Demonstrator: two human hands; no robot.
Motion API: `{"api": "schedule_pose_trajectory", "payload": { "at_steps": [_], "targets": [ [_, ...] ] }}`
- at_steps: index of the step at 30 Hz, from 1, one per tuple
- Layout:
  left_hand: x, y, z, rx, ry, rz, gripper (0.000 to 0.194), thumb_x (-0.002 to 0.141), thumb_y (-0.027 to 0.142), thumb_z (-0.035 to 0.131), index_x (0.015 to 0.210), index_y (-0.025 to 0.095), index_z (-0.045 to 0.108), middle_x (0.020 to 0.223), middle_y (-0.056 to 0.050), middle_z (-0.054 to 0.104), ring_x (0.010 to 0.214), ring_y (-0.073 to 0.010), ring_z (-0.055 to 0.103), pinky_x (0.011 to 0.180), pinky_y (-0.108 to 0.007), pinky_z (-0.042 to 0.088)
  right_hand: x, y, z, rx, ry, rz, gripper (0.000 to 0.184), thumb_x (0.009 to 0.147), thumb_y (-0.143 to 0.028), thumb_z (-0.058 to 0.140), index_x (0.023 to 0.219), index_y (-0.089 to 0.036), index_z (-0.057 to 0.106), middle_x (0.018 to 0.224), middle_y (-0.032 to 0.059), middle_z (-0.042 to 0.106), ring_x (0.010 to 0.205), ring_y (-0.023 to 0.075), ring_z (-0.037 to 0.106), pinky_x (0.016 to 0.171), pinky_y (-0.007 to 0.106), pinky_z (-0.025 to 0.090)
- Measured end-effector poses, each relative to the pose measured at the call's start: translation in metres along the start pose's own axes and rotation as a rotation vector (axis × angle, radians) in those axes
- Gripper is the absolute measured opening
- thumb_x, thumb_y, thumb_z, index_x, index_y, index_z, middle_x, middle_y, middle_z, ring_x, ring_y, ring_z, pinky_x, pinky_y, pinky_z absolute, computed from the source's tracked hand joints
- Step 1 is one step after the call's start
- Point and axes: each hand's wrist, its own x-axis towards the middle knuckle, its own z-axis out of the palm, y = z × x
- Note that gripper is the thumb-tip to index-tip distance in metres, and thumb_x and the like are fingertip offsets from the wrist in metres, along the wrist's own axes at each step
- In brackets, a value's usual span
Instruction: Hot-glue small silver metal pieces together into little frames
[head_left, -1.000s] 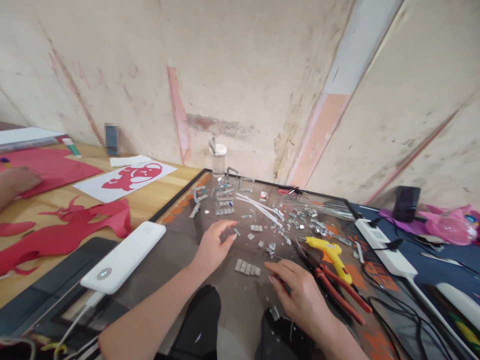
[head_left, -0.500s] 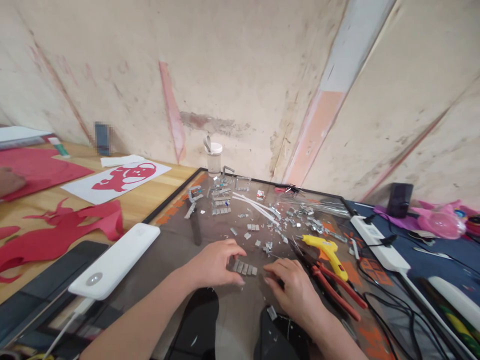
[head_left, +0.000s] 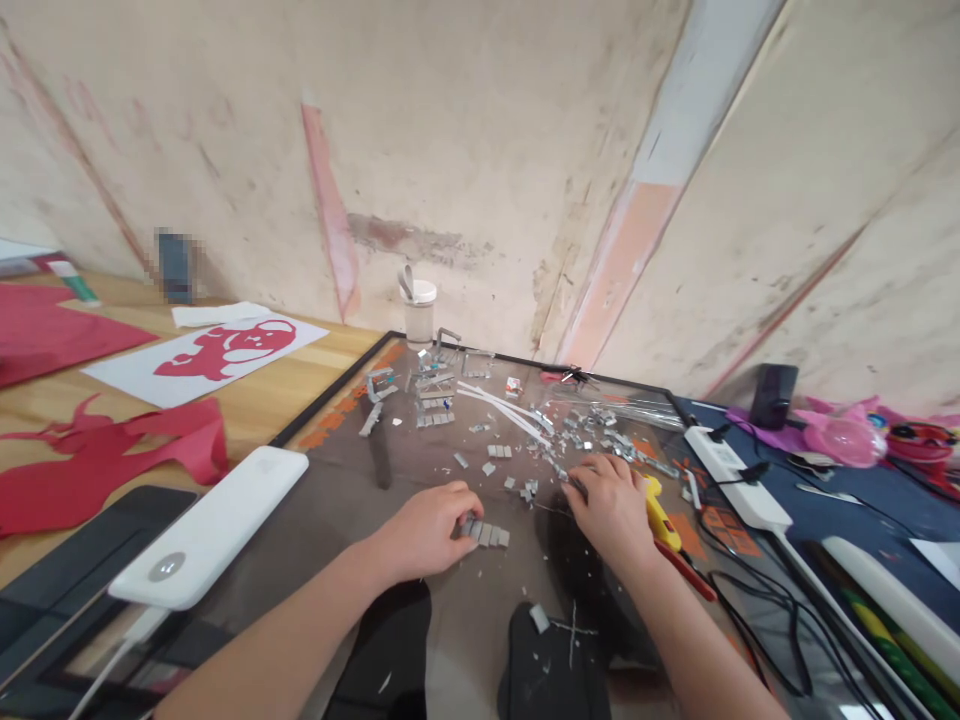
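Row of small metal pieces (head_left: pixel 490 535) lies on the near middle of the table (head_left: pixel 337 490). The left hand (head_left: pixel 429 530) pinches its left end, thumb and fingers nearly together. The step seems to be lining up the row; next calls for a steady hold. The right hand (head_left: pixel 613 508), fingers curled, sits over the pliers (head_left: pixel 686 572); its hold cannot be told.

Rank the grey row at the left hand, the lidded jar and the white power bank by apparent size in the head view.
1. White power bank
2. Lidded jar, farther back
3. Grey row, partly covered by the left hand
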Motion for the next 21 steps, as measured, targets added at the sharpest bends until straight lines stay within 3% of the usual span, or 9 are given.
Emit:
{"api": "schedule_pose_trajectory", "payload": {
  "at_steps": [6, 11, 16, 19, 21],
  "targets": [
    [0.002, -0.001, 0.003, -0.028, 0.019, -0.005, 0.020, 0.071, 0.032, 0.059, 0.087, 0.020, 0.060, 0.080, 0.000, 0.053, 0.070, -0.0150, 0.052, 0.066, -0.025, 0.039, 0.018, -0.011, 0.015, -0.161, -0.001, 0.018, 0.021, 0.082, -0.030, 0.054, 0.091, -0.019, 0.070, 0.123, 0.0150, 0.056, 0.124, 0.0355, 0.032, 0.098, 0.056, 0.016],
    [0.002, -0.002, 0.006, -0.026, 0.038, -0.009, 0.022, 0.071, 0.033, 0.060, 0.088, 0.020, 0.061, 0.081, 0.000, 0.054, 0.070, -0.0146, 0.053, 0.066, -0.025, 0.039, 0.024, -0.014, 0.021, 0.025, -0.034, 0.012, 0.021, 0.080, -0.014, 0.051, 0.088, -0.017, 0.070, 0.116, 0.0167, 0.061, 0.123, 0.0352, 0.034, 0.100, 0.057, 0.009],
    [0.001, -0.002, 0.008, 0.009, 0.048, 0.004, 0.019, 0.072, 0.033, 0.060, 0.085, 0.020, 0.062, 0.083, -0.001, 0.055, 0.068, -0.0142, 0.054, 0.065, -0.025, 0.039, 0.019, -0.011, 0.018, 0.225, -0.034, 0.062, 0.018, 0.076, -0.013, 0.051, 0.082, -0.017, 0.068, 0.105, 0.0151, 0.065, 0.112, 0.0333, 0.045, 0.098, 0.056, 0.018],
    [0.002, -0.004, 0.011, 0.025, 0.056, 0.012, 0.018, 0.073, 0.033, 0.061, 0.085, 0.020, 0.062, 0.084, 0.000, 0.054, 0.070, -0.0144, 0.055, 0.066, -0.025, 0.040, 0.013, -0.010, 0.012, 0.433, -0.051, 0.117, 0.019, 0.076, -0.018, 0.051, 0.089, -0.016, 0.065, 0.098, 0.0124, 0.067, 0.102, 0.0293, 0.054, 0.093, 0.050, 0.034],
    [0.003, -0.007, 0.013, 0.037, 0.083, 0.007, 0.017, 0.074, 0.033, 0.060, 0.086, 0.020, 0.061, 0.084, 0.000, 0.054, 0.072, -0.0148, 0.056, 0.067, -0.025, 0.041, 0.008, -0.013, 0.007, 0.576, -0.085, 0.144, 0.020, 0.079, -0.024, 0.050, 0.093, -0.016, 0.062, 0.089, 0.0088, 0.069, 0.087, 0.0244, 0.062, 0.081, 0.042, 0.046]
  ]
}}
